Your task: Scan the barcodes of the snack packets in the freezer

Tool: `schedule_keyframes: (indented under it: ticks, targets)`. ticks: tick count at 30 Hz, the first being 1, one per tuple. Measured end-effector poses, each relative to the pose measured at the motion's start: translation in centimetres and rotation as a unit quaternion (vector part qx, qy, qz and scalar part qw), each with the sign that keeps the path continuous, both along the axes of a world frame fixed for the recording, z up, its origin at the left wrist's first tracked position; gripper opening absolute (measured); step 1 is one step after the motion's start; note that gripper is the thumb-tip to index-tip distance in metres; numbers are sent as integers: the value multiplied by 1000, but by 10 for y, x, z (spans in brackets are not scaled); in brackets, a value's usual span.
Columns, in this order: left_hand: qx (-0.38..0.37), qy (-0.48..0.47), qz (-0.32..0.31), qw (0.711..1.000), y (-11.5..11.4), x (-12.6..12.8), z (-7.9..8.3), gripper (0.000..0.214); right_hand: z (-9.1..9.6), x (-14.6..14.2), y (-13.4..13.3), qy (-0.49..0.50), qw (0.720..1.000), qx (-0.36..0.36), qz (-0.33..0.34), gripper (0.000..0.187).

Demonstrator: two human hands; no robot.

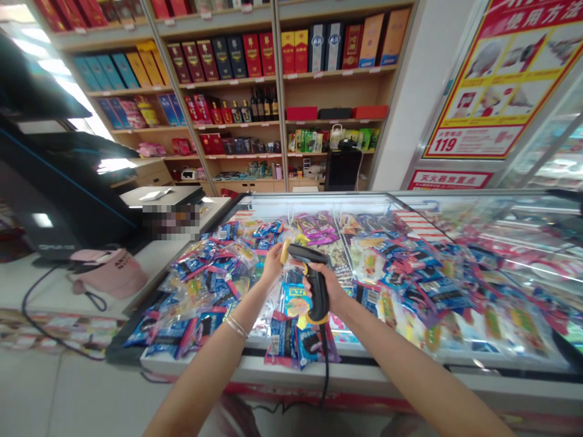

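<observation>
My right hand (pixel 331 290) is wrapped round the grip of a black and yellow barcode scanner (pixel 312 276), whose head points left. Its black cable (pixel 325 370) hangs down over the freezer's front edge. My left hand (pixel 273 262), with thin bangles on the wrist, pinches a small yellowish packet (pixel 285 250) right in front of the scanner's head. Both hands hover over a glass-topped chest freezer (pixel 364 364) covered with several colourful snack packets (pixel 291 337).
A checkout counter at the left carries a dark monitor (pixel 50 188), a pink cap (pixel 109 273) and a trailing cable. Wooden shelves (pixel 277 91) of boxed goods and bottles line the back wall. A red and yellow poster (pixel 496 79) hangs at the right.
</observation>
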State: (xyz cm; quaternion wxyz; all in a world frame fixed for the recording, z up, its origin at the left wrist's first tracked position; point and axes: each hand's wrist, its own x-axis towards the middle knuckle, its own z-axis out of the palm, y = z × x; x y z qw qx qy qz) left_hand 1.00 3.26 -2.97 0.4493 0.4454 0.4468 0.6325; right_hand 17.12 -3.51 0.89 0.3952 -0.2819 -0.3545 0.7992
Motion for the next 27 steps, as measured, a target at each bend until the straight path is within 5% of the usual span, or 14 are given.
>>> schedule_keyframes:
  ticks: [4, 7, 17, 27]
  targets:
    - [-68, -17, -64, 995, -2, -1, 3, 26, -1, 2, 0, 5, 1000, 14, 6, 46]
    - [-88, -26, -54, 994, -6, -1, 7, 30, -2, 1, 1, 3, 1000, 16, 7, 45]
    - [-18, -16, -53, 998, -11, -3, 24, 40, -1, 4, 4, 31, 999, 12, 21, 47]
    - [92, -232, -169, 954, -9, -19, 23, 22, -1, 7, 2, -48, 996, 3, 70, 35]
